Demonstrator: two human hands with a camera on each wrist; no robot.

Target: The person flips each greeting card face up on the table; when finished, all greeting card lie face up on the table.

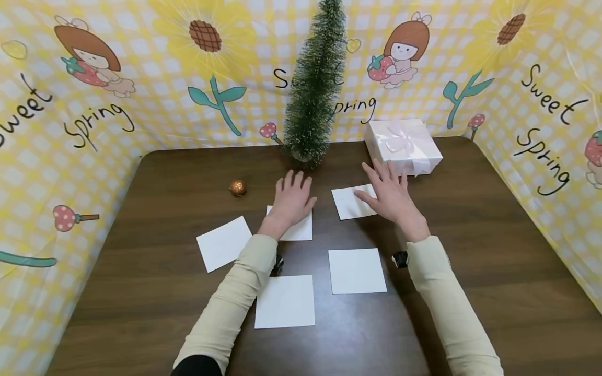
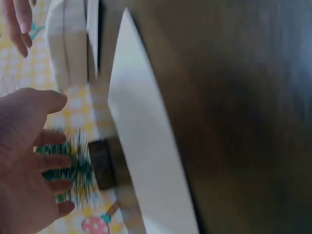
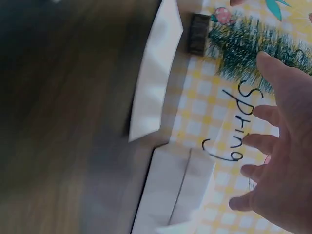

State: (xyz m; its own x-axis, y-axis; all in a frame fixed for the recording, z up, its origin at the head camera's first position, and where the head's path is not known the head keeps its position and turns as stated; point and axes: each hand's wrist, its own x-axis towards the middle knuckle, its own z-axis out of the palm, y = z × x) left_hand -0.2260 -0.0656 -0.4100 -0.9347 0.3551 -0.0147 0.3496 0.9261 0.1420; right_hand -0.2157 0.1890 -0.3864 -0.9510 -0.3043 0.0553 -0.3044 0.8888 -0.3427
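Hovering left hand over a paper square | right hand over another square | fingers spread, holding nothing | best lowered flat, pressing evenly.

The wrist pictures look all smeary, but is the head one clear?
Head view: sharp and evenly lit, with a soft shine on the table near the lower cards, and edges that bend from the wide lens. Left wrist view: the white card is soft and the wood beside it is a dark blur. Right wrist view: the card and gift box are smeared, though the right hand shows well.
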